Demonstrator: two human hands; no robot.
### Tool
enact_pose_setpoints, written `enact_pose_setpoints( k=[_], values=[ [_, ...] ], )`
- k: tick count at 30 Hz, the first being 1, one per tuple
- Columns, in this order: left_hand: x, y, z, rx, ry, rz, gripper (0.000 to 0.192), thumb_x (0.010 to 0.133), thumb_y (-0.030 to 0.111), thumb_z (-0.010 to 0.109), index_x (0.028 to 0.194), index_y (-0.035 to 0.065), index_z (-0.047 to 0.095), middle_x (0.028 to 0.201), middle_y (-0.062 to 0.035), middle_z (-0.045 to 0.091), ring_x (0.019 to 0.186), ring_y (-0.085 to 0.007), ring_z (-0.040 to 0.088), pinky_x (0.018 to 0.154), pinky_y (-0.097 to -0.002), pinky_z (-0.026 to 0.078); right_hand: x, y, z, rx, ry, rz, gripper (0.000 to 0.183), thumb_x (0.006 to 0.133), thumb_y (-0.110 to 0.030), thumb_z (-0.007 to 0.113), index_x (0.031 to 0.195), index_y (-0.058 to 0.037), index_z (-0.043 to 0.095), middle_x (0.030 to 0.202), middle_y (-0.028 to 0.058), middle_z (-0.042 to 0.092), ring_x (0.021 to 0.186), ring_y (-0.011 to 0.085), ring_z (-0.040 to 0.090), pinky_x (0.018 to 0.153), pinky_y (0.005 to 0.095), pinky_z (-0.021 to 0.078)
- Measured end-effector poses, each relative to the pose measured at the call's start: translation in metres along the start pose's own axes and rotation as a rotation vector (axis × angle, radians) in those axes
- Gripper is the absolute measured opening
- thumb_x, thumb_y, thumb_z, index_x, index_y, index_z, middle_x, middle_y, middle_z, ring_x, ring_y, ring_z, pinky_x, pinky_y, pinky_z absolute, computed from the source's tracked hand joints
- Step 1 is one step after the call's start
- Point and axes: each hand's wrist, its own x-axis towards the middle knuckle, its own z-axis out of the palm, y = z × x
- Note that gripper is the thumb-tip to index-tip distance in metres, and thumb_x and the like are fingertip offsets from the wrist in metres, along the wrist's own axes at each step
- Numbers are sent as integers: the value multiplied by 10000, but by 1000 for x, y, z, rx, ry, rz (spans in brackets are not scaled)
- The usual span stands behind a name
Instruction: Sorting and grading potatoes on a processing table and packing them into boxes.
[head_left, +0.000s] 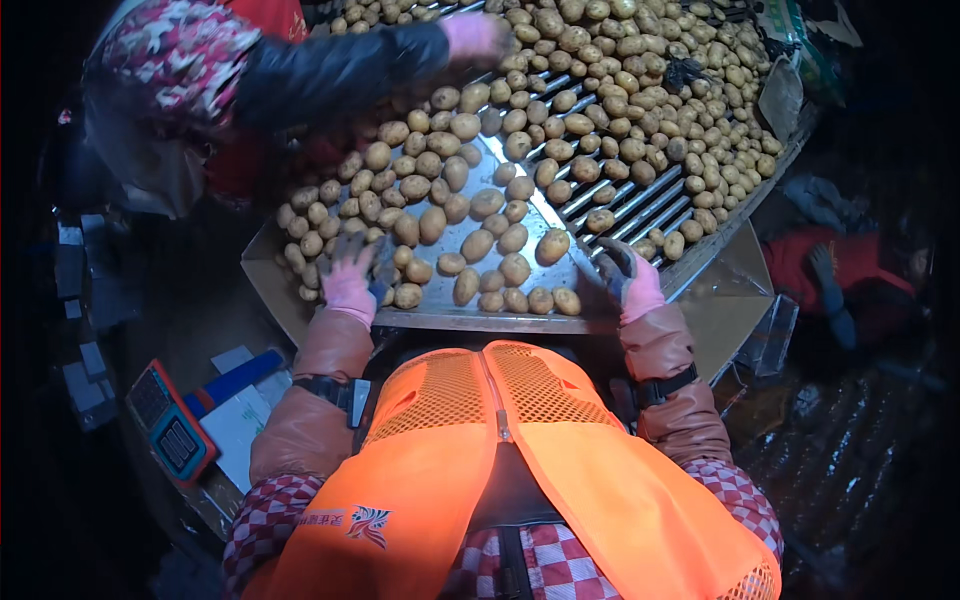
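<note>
Many potatoes (478, 245) lie on a metal tray (457, 307) and on the metal bars (637, 206) of a sorting table beyond it. Gloved in pink and grey, my left hand (355, 276) rests among potatoes at the tray's left side; whether its fingers grip one is hard to tell. My right hand (632, 276), in the same kind of glove, is at the tray's right edge where the bars end. A few potatoes lie just beyond its fingertips, and its fingers are partly hidden in shadow.
At the upper left a co-worker's gloved hand (474, 36) reaches over the potatoes. Cardboard boxes (724, 292) stand below the table's left and right edges. A red-framed device (171, 422) is at the lower left. Another person (840, 274) is at the right.
</note>
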Motion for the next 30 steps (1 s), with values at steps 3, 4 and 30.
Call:
enact_pose_setpoints(
  k=[3, 4, 30],
  values=[
    [-7, -7, 10, 15, 41, -146, 515, 890, 490, 606, 1379, 343, 541, 1462, -41, 480, 1429, -288, 340, 1163, -548, 229, 16, -16, 27, -102, -124, -45, 463, 870, -168, 709, 1309, -70, 599, 1213, 154, 655, 1097, 270, 649, 954, 348, 503],
    [-9, -7, 16, 16, 71, -207, 519, 885, 487, 614, 1376, 335, 545, 1442, -61, 495, 1407, -297, 370, 1150, -542, 262, 18, -30, 39, -289, -71, -188, 462, 855, -202, 705, 1301, -133, 609, 1261, 174, 613, 1115, 345, 627, 969, 392, 497],
    [68, 1, -30, 41, -134, -18, 604, 811, 123, 611, 1387, 293, 543, 1305, -119, 575, 1225, -346, 536, 1030, -433, 452, -71, 145, -139, 78, 596, 100, 407, 942, -104, 637, 1331, -77, 520, 1158, 153, 610, 1003, 233, 637, 775, 385, 573]
  ],
)
